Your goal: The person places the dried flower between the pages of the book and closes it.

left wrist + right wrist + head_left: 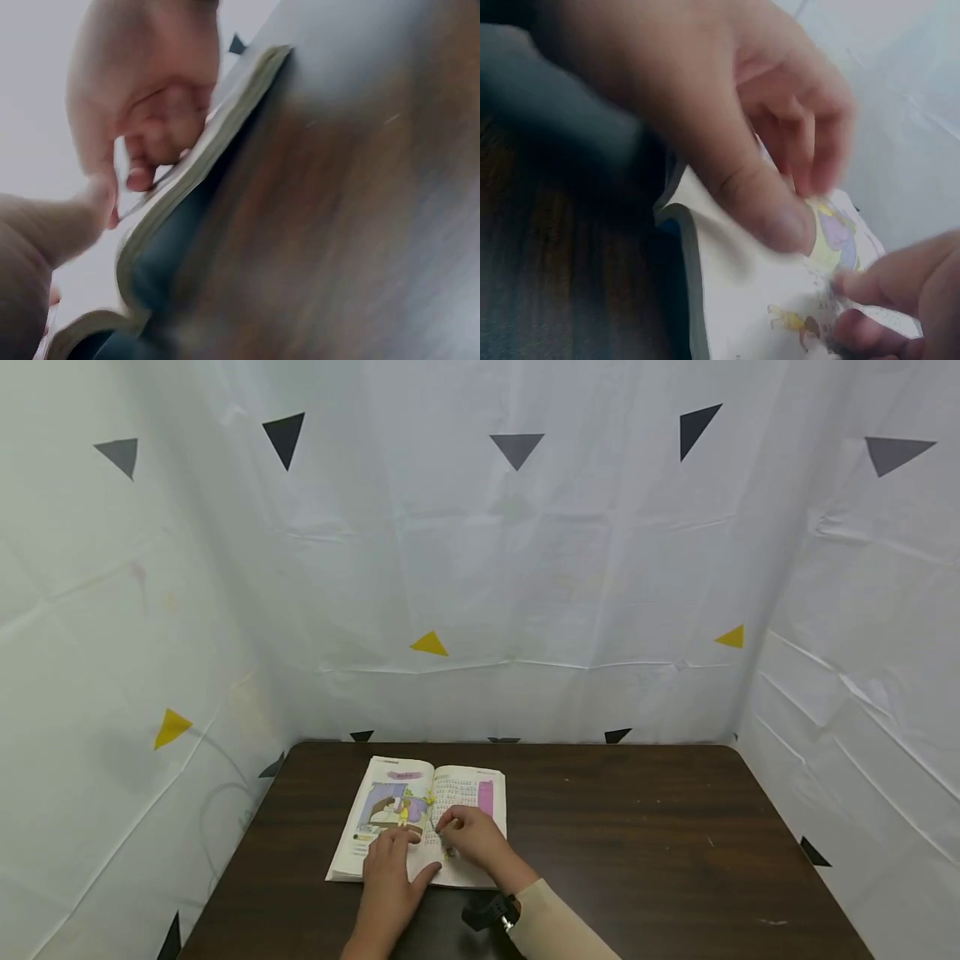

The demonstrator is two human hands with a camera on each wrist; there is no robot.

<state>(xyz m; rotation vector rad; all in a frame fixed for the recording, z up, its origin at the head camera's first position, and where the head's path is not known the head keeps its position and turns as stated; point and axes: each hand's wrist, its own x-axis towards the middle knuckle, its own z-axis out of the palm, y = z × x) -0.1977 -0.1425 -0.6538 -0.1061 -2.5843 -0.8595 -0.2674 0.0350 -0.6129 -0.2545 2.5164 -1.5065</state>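
Observation:
An open book (453,868) lies near the front left of the table, with a large coloured picture on its left page and rows of print on its right page. My left hand (392,868) rests over the lower part of the book near the fold, fingers spread and thumb pointing right. Just right of it, my right hand (472,839) is bent over the right page, thumb and fingers curled with their tips low near the fold. A thin dark line (135,208) shows by its fingertips in the left wrist view; whether it is held or a page edge is unclear.
The dark wooden table (637,843) extends to the right of the book. White sheets (570,568) with black, grey and yellow triangles hang behind and at both sides. A black band with a dark device (491,912) sits on the right wrist.

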